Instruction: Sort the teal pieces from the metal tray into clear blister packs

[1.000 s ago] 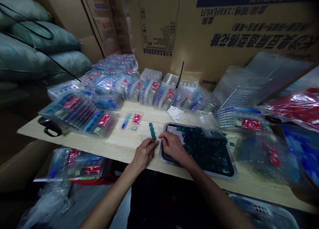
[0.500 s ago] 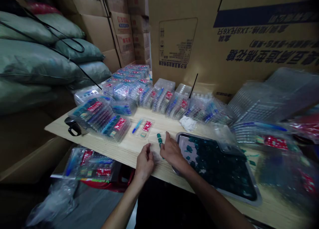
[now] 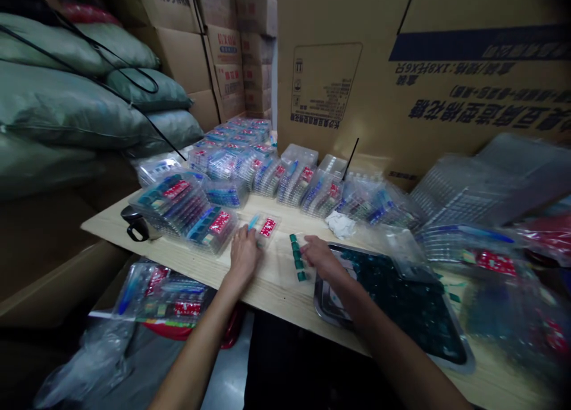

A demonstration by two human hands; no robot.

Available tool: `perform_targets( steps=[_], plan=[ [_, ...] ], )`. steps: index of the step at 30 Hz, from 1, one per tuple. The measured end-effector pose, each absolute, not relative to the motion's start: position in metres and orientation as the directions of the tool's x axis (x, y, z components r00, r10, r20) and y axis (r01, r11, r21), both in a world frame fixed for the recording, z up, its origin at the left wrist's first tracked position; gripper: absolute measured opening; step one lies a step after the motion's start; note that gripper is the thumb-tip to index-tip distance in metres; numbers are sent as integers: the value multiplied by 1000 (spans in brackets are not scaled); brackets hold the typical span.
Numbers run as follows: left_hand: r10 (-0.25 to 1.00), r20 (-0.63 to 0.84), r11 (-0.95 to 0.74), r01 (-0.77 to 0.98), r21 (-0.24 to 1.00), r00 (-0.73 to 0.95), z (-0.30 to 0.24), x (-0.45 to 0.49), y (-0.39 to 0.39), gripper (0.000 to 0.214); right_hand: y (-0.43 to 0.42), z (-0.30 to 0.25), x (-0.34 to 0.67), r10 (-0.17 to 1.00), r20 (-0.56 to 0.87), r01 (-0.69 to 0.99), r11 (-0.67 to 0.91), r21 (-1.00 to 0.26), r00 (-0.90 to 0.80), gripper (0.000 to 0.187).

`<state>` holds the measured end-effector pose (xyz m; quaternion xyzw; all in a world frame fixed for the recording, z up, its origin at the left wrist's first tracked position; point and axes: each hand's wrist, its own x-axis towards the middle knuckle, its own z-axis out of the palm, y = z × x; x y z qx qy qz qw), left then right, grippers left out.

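Observation:
My left hand (image 3: 244, 254) lies palm down on the wooden table, its fingertips at the near edge of a small clear blister pack (image 3: 263, 228) holding a blue pen and a red card. My right hand (image 3: 319, 253) is just right of a short row of small green blocks (image 3: 297, 258), with nothing visible in its fingers. Beyond that hand sits a metal tray (image 3: 332, 300), heaped with loose dark green pieces. My right forearm covers the tray's near side.
Stacked clear packs (image 3: 227, 166) line the table's back, against large cardboard cartons (image 3: 339, 83). Grey-green sacks (image 3: 66, 106) fill the left. A black tool (image 3: 137, 224) sits at the table's left end. Crumpled white tissue (image 3: 339, 224) and plastic-bagged goods (image 3: 491, 285) lie right.
My left hand has moved forward onto the blister pack's edge. My right hand has shifted right of the green row, which now shows more fully. The view has tilted slightly.

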<state>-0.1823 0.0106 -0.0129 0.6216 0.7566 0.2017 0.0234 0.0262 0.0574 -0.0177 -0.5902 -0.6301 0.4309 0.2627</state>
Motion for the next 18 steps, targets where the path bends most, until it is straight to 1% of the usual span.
perform_targets(
  steps=[1, 3, 5, 7, 8, 10, 11, 13, 14, 16, 18],
  plan=[
    [954, 197, 170, 947, 272, -227, -12, -186, 14, 39, 64, -11, 27, 976, -162, 532, -62, -844, -144, 53],
    [969, 163, 148, 966, 213, -185, -16, -187, 13, 32, 78, 5, 29, 988, -108, 566, -26, -824, -112, 52],
    [976, 186, 73, 974, 215, -114, -25, -179, 4, 30, 87, 24, 27, 994, -41, 602, 29, -798, -102, 55],
    [967, 246, -6, 968, 250, -58, -36, -163, -10, 30, 91, 43, 17, 986, 65, 693, 153, -704, -151, 57],
    [958, 282, -39, 957, 288, -46, -41, -155, -17, 31, 90, 51, 8, 972, 118, 751, 231, -618, -202, 56],
    [932, 356, -89, 904, 418, -72, -48, -142, -28, 33, 84, 60, -15, 929, 178, 841, 370, -395, -325, 51],
    [912, 393, -106, 860, 499, -115, -50, -139, -32, 34, 80, 62, -29, 911, 178, 860, 412, -302, -373, 48],
    [865, 418, -96, 727, 680, -277, -53, -139, -33, 34, 69, 58, -56, 887, 156, 868, 458, -194, -434, 45],
    [844, 379, -68, 625, 777, -379, -54, -143, -31, 33, 63, 54, -69, 881, 136, 867, 470, -162, -453, 44],
    [814, 205, 0, 352, 936, -543, -55, -154, -24, 30, 52, 43, -89, 875, 76, 865, 483, -136, -477, 42],
    [803, 25, 33, 86, 996, -595, -56, -166, -17, 29, 43, 34, -99, 870, 14, 860, 489, -145, -493, 39]
  ],
)
